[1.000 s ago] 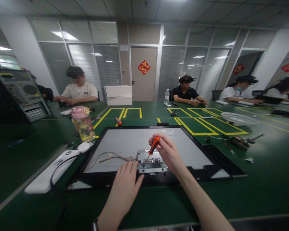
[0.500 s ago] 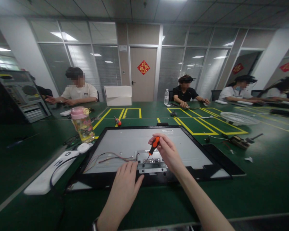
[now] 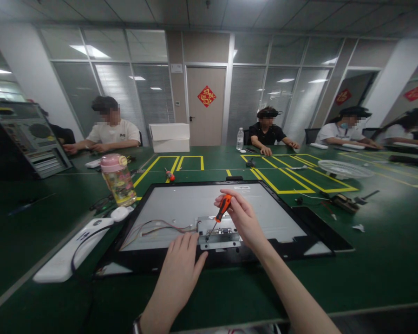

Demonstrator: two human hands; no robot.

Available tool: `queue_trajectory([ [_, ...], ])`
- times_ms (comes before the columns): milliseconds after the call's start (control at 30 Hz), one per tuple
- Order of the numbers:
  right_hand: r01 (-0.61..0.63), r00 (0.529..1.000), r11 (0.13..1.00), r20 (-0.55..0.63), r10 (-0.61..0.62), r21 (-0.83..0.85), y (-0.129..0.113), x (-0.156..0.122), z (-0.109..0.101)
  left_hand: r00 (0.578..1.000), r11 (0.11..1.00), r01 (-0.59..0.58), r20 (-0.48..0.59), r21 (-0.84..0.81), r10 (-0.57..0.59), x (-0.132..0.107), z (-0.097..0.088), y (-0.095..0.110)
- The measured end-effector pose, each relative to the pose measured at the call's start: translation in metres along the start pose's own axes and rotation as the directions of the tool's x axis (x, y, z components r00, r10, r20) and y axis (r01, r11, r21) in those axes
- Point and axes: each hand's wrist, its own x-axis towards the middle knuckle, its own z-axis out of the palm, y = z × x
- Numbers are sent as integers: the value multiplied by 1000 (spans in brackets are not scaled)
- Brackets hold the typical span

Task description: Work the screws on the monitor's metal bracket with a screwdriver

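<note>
A monitor panel (image 3: 181, 204) lies face down on the green table, grey back up in a black frame. My right hand (image 3: 242, 218) pinches an orange-handled screwdriver (image 3: 218, 217), its tip down on the metal bracket (image 3: 218, 233) at the panel's near edge. My left hand (image 3: 181, 266) rests flat on the black frame just left of the bracket, fingers stretched out. Thin coloured wires (image 3: 153, 228) run left from the bracket across the panel.
A pink-lidded bottle (image 3: 116, 179) and a white power strip (image 3: 71, 250) stand left of the panel. A computer case (image 3: 28, 139) is far left, a white fan grille (image 3: 344, 169) and small parts at right. Several people sit along the far side.
My right hand has shifted its grip slightly on the screwdriver handle; the tip stays on the bracket. The view has drifted a little. The left hand has not moved.
</note>
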Motion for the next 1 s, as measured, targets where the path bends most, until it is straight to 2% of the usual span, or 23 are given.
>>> queue_trajectory([
  [233, 23, 1000, 990, 12, -22, -141, -5, -1, 1, 1000, 1000, 8, 18, -15, -7, -1, -1, 0],
  [467, 88, 991, 959, -74, -112, -271, -10, -3, 5, 999, 1000, -19, -40, -9, 18, -1, 3, -2],
  [633, 123, 983, 938, -89, -160, -323, -11, -3, 3, 999, 1000, -19, -41, -22, 18, -1, 2, -2],
  [733, 117, 985, 940, -85, -151, -320, -8, -3, 0, 999, 1000, -15, -37, -22, 14, -1, 1, -2],
  [900, 67, 995, 977, -59, -81, -205, -1, -3, -2, 1000, 1000, -7, -27, -21, 6, -2, 1, -1],
  [1000, 82, 994, 975, -52, -95, -206, -3, -3, 1, 1000, 1000, -6, -18, -20, 6, -1, 1, -1],
])
